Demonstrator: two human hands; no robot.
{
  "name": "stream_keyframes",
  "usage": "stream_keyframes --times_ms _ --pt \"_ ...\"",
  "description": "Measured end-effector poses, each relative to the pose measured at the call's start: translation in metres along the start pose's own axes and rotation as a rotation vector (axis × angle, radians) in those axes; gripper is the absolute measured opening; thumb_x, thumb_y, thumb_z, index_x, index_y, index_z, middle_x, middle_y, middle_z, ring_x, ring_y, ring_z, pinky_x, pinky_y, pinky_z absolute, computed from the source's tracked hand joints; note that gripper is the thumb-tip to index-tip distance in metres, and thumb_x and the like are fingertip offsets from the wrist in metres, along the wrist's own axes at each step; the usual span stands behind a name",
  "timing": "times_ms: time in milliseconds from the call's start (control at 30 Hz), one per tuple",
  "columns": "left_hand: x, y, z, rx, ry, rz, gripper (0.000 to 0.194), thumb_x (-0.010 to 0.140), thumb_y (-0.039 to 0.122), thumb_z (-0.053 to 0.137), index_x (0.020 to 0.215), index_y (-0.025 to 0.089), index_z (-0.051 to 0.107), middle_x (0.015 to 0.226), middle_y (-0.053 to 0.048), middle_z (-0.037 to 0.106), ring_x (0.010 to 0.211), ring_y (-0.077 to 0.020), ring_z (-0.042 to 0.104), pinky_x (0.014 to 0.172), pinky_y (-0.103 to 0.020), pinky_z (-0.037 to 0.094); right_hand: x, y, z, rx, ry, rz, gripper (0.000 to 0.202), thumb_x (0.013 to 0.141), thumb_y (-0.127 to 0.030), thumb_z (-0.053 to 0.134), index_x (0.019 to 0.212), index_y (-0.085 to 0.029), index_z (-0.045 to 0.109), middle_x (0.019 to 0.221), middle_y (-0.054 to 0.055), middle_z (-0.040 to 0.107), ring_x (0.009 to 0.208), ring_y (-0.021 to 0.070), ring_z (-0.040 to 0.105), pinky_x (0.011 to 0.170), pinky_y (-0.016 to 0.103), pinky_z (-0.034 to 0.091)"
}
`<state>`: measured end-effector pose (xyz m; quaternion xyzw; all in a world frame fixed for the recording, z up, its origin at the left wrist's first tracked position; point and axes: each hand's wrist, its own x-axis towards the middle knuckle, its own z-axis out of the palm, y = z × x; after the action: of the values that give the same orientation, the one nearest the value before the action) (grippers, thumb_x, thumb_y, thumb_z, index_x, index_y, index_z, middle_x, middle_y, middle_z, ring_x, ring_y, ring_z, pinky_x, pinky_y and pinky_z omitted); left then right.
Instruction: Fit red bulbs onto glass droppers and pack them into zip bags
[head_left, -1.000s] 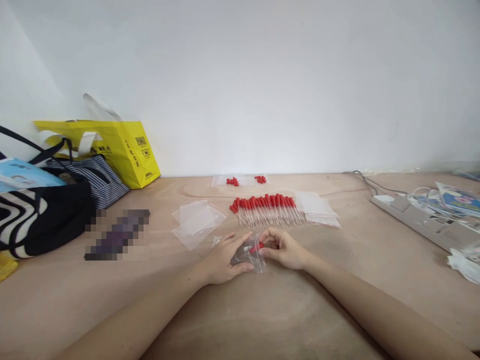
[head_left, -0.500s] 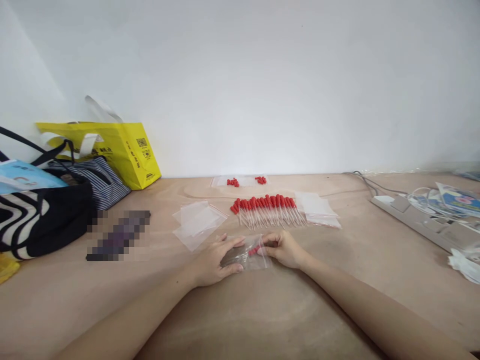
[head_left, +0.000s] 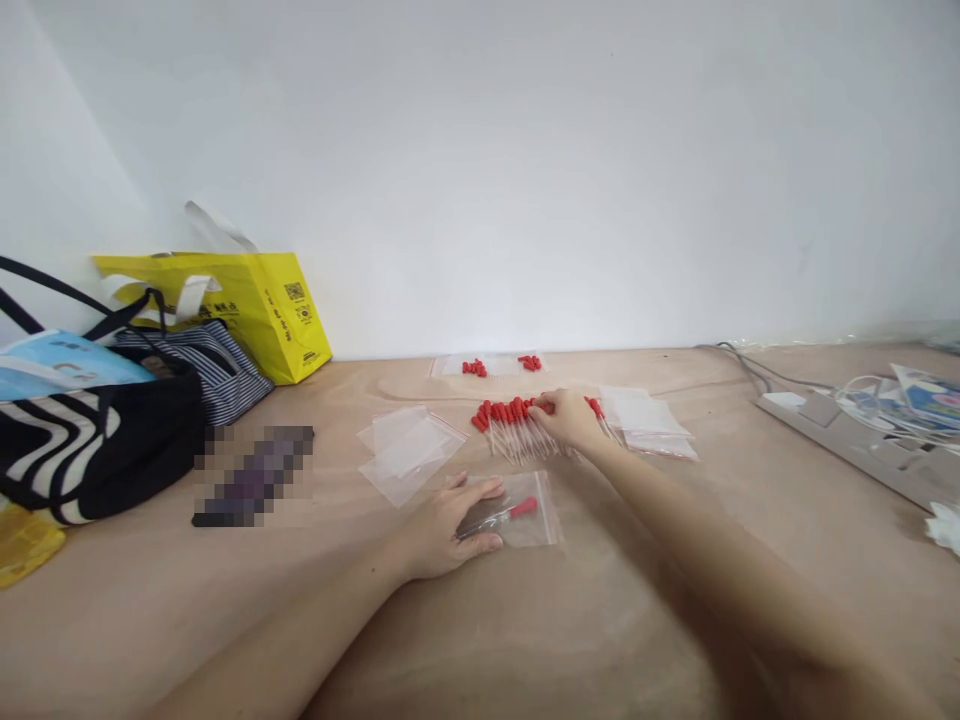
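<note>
Tabletop of light wood colour carried all the things in the head view, the only view. The left hand lay on the near part of it, over one end of a clear bag, with thumb and forefinger spread apart and pressing the plastic flat. Inside this bag lay one dropper, its red bulb towards the right, its tube partly hidden under the hand. Half a second earlier the right hand was at the right end of the same bag, and its fingers were around this bulb. Now it had gone away from there and reached farther forward, to the row of droppers, covering several of them. Its thumb and forefinger were close together at a red bulb, but I cannot tell if they were clamped on it. The left hand had kept its place on the bag. To the left of the row, the loose bags lay overlapping as before; just beside its right end was the bag stack. Behind, near the wall, a bag with red bulbs lay flat, unchanged
</note>
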<state>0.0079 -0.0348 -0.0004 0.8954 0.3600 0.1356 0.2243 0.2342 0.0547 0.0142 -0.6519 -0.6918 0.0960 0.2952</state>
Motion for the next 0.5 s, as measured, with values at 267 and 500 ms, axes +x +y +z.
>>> stream_keyframes --times_ms 267,500 --pt "0.0 -0.001 -0.001 0.009 -0.013 -0.015 0.054 0.079 0.046 0.048 0.125 0.022 0.033 0.128 -0.005 0.045 0.121 -0.0228 0.036 0.104 -0.046 0.018 0.032 -0.029 0.028 -0.077 0.026 0.157 0.027 0.068 -0.038 0.057 0.084 -0.018 0.066 0.1 0.013 0.06 0.093 0.0259 0.056 0.075 0.035 0.042" --pt "0.0 0.001 -0.001 0.006 -0.021 -0.065 0.055 0.077 0.046 0.05 0.125 0.022 0.035 0.128 -0.004 0.045 0.124 -0.0259 0.029 0.104 -0.048 0.019 0.034 -0.02 0.019 0.097 0.07 0.218 0.018 0.07 -0.03 0.052 0.077 -0.017 0.062 0.082 0.01 0.064 0.082 0.0236 0.059 0.069 0.034 0.043"
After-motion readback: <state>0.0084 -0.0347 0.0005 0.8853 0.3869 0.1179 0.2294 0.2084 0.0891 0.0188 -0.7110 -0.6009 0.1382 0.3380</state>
